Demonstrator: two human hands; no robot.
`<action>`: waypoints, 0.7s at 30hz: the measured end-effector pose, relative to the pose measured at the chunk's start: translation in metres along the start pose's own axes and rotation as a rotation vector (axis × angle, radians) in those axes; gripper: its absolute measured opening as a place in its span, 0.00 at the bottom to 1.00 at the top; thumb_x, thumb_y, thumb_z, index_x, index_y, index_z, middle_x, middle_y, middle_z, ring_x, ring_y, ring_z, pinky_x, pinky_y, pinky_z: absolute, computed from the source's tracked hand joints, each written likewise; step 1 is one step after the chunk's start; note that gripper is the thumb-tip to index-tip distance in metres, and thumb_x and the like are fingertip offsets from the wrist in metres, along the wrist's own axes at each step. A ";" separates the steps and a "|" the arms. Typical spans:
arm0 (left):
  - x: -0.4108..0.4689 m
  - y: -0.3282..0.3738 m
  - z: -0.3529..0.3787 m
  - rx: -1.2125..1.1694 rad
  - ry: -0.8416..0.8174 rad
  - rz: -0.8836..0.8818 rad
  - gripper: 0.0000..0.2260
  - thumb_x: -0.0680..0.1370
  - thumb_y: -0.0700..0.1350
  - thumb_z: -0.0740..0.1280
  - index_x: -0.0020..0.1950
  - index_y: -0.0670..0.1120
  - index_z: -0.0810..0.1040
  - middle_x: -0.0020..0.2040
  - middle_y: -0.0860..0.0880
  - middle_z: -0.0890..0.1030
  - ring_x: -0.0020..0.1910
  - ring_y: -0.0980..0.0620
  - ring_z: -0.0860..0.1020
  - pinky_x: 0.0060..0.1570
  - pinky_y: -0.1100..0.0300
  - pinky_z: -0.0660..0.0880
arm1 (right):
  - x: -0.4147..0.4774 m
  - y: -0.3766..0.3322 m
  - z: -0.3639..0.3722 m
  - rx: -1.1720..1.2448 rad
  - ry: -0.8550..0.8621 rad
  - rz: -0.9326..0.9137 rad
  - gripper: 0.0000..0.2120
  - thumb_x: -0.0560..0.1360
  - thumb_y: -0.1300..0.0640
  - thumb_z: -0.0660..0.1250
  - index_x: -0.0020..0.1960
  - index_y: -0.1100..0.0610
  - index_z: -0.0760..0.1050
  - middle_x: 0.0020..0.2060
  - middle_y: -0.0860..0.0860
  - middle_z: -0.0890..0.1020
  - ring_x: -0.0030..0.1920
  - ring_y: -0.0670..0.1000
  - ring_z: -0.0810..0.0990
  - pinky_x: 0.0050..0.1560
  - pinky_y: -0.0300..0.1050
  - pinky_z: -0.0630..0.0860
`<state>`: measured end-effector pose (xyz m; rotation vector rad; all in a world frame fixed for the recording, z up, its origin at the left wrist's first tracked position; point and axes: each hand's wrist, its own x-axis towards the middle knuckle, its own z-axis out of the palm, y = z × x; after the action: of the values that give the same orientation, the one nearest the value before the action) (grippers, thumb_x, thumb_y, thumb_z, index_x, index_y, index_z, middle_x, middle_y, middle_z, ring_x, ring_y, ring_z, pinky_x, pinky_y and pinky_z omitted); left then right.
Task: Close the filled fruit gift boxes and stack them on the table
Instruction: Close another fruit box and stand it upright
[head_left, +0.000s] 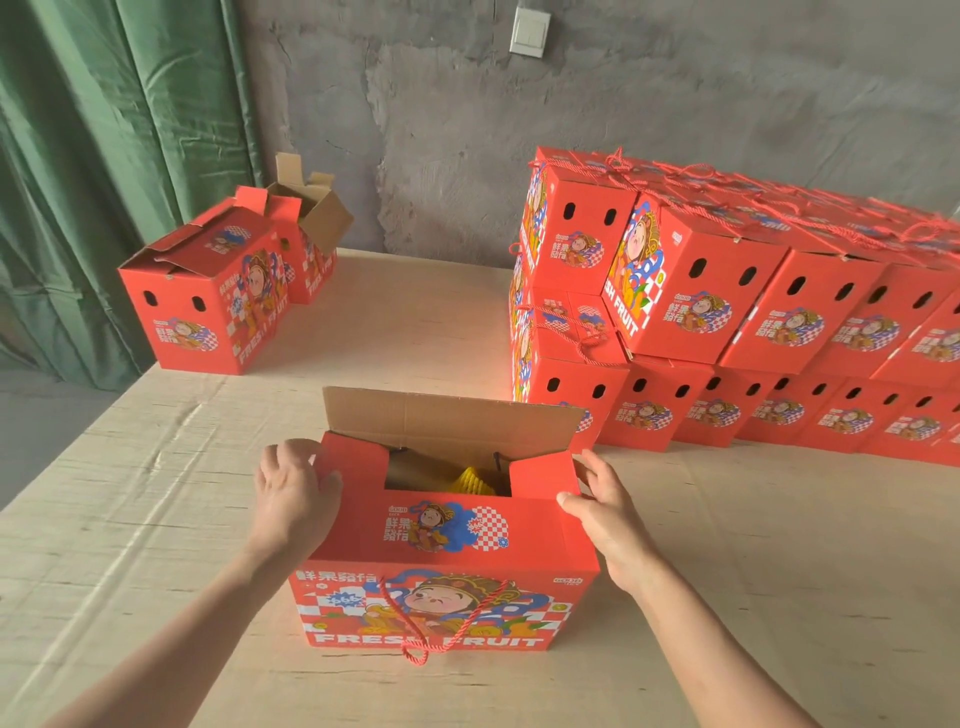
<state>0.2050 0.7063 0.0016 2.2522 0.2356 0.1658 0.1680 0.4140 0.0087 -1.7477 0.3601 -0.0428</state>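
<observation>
A red fruit gift box (441, 582) with a cartoon print and a red rope handle stands on the table right in front of me. Its near lid flap is folded down over the top, and its far brown flap (447, 415) stands upright. Through the notch in the near flap I see yellow fruit netting (472, 480) inside. My left hand (296, 488) presses on the flap's left corner with its fingers over the box's left edge. My right hand (597, 499) grips the flap's right corner, thumb on top.
A two-layer stack of closed red boxes (727, 322) runs along the right, reaching the far wall. Two unclosed red boxes (208, 296) stand at the far left by a green curtain (104, 156). The table (156, 519) has a pale cloth.
</observation>
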 end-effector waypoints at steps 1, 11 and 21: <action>0.002 0.001 -0.001 -0.099 -0.053 -0.055 0.20 0.77 0.37 0.63 0.67 0.39 0.63 0.64 0.39 0.67 0.63 0.40 0.66 0.61 0.48 0.66 | 0.002 -0.001 -0.002 0.001 -0.041 0.006 0.33 0.76 0.71 0.61 0.76 0.54 0.53 0.73 0.49 0.63 0.72 0.48 0.63 0.71 0.49 0.63; 0.016 -0.006 0.006 -0.401 -0.171 -0.234 0.33 0.79 0.34 0.60 0.77 0.49 0.45 0.71 0.43 0.66 0.53 0.44 0.77 0.42 0.54 0.77 | 0.020 -0.012 -0.019 -0.177 -0.270 -0.030 0.38 0.74 0.71 0.65 0.76 0.48 0.53 0.74 0.50 0.59 0.73 0.48 0.60 0.68 0.44 0.62; -0.001 -0.006 0.002 0.020 0.076 0.431 0.37 0.70 0.39 0.74 0.74 0.51 0.61 0.73 0.44 0.62 0.71 0.43 0.61 0.68 0.44 0.61 | 0.023 -0.003 -0.032 -0.193 -0.326 -0.078 0.25 0.73 0.66 0.69 0.64 0.46 0.69 0.59 0.38 0.74 0.55 0.29 0.73 0.48 0.25 0.71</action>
<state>0.2041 0.7087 -0.0043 2.2919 -0.2136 0.4783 0.1830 0.3784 0.0148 -1.9208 0.0580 0.2257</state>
